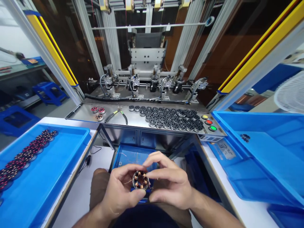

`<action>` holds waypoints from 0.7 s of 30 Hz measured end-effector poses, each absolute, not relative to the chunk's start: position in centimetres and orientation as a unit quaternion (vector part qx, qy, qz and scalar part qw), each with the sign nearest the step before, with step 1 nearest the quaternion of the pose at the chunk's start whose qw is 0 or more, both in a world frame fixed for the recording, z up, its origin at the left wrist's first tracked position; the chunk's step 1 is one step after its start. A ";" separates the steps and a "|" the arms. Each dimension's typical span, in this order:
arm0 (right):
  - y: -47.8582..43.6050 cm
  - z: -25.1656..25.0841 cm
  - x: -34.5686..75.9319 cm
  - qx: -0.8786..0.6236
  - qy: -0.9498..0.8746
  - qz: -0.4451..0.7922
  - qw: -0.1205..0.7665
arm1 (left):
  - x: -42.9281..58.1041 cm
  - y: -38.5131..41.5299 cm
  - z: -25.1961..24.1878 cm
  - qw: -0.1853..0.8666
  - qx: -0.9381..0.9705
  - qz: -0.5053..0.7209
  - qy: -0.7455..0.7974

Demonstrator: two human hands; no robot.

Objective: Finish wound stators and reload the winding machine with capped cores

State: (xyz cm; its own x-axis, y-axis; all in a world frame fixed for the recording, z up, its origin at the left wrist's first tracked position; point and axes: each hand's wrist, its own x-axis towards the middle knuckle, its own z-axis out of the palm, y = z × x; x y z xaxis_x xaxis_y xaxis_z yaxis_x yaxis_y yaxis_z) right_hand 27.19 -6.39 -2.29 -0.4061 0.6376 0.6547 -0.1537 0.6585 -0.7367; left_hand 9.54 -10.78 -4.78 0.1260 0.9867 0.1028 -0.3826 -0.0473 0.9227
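In front of my lap, my left hand point(120, 188) grips a small round motor stator point(142, 186) by its rim, thumb below and fingers behind. Copper coils sit around its inside, and thin loose wire ends stick out at its sides. My right hand point(172, 182) is at the stator's right, thumb and fingers apart. Its index fingertip is at the upper right rim, seeming to touch it; the thumb stays clear below. Beyond the hands, on the metal ledge, lie wire cutters point(125, 117) with spread handles and a copper-wound stator point(99, 117) near two red-and-silver ones point(101, 110).
Many black stators point(171, 117) cover the ledge's right part, beside coloured push buttons point(209, 122). A winding machine point(148, 57) stands behind. The left blue tray point(47, 167) holds rows of wound stators; the right blue bin point(266, 158) holds a few black pieces. Another blue bin point(128, 153) lies below.
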 end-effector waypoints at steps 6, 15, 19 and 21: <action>-4.8 -0.9 26.8 -0.049 -0.806 0.324 0.493 | 9.9 -10.7 -4.3 0.666 0.402 0.532 0.336; -8.0 -2.8 27.3 -0.186 -0.798 0.069 0.570 | 10.1 -10.2 -4.3 0.661 0.399 0.560 0.299; -9.0 -3.3 27.1 -0.231 -0.789 0.013 0.569 | 10.5 -10.3 -4.5 0.573 0.454 0.617 0.291; -9.3 -3.4 26.6 -0.249 -0.770 0.018 0.587 | 10.7 -10.3 -4.6 0.528 0.477 0.638 0.294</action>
